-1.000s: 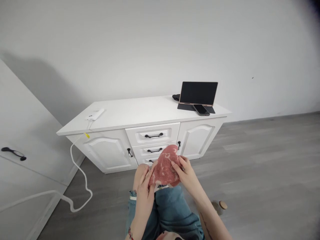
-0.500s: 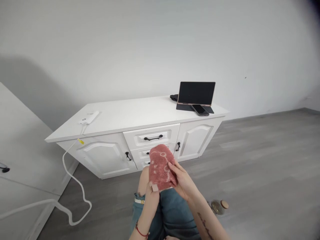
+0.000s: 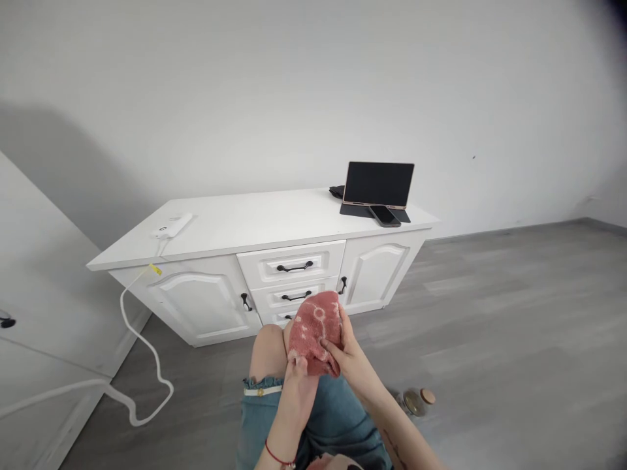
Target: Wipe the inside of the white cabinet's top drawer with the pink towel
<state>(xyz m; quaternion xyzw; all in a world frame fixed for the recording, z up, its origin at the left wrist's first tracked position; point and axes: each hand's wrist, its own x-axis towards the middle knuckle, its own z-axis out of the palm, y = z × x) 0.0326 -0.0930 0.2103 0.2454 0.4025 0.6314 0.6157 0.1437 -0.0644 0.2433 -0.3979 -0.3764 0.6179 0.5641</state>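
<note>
A folded pink-red towel (image 3: 313, 329) with a pale pattern is held over my lap between both hands. My left hand (image 3: 300, 377) grips its lower left corner from below, fingers mostly hidden behind the cloth. On the other side, my right hand (image 3: 347, 349) has its thumb on the front of the towel, while its fingers reach along the right edge and behind. The towel's lower edge sags a little in loose folds near my right thumb.
A white cabinet (image 3: 294, 220) stands ahead, bearing a tablet (image 3: 379, 183), a phone (image 3: 385, 216) and a white power strip (image 3: 174, 226). Its cable (image 3: 157, 365) loops down at the left. A glass jar (image 3: 414, 401) with a cork lid is on the floor at the right.
The towel has tilted, its top now leaning right. My right hand has moved up its right edge, thumb still on the front. The view has shifted slightly.
</note>
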